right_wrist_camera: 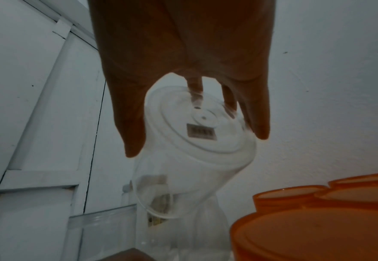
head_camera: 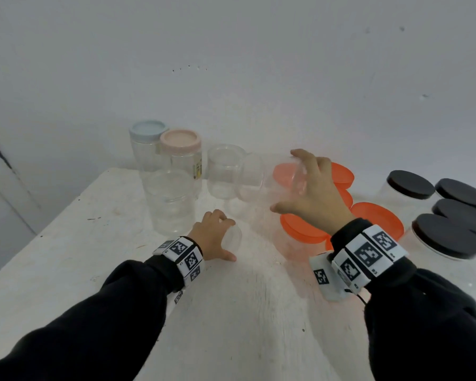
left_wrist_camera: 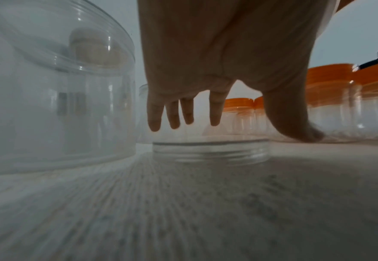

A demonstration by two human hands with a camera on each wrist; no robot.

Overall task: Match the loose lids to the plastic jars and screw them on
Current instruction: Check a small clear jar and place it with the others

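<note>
My right hand (head_camera: 289, 182) grips a clear lidless jar (head_camera: 254, 177) by its base, lifted off the table and tipped with its mouth to the left. In the right wrist view, thumb and fingers of that hand (right_wrist_camera: 196, 141) clasp the jar (right_wrist_camera: 183, 176) around its bottom, which bears a small label. My left hand (head_camera: 228, 239) is spread over a clear lid (head_camera: 235, 236) lying flat on the white table (head_camera: 231, 312). In the left wrist view, the fingers (left_wrist_camera: 174, 116) hang over the lid (left_wrist_camera: 210, 150) while the thumb tip rests on the table to its right.
A stack of clear jars (head_camera: 171, 202) stands left of my left hand, with a clear open jar (head_camera: 223, 171) behind. Blue-lidded (head_camera: 147, 144) and pink-lidded (head_camera: 180, 152) jars stand at the back. Orange-lidded jars (head_camera: 377, 218) and black-lidded jars (head_camera: 448, 237) fill the right side.
</note>
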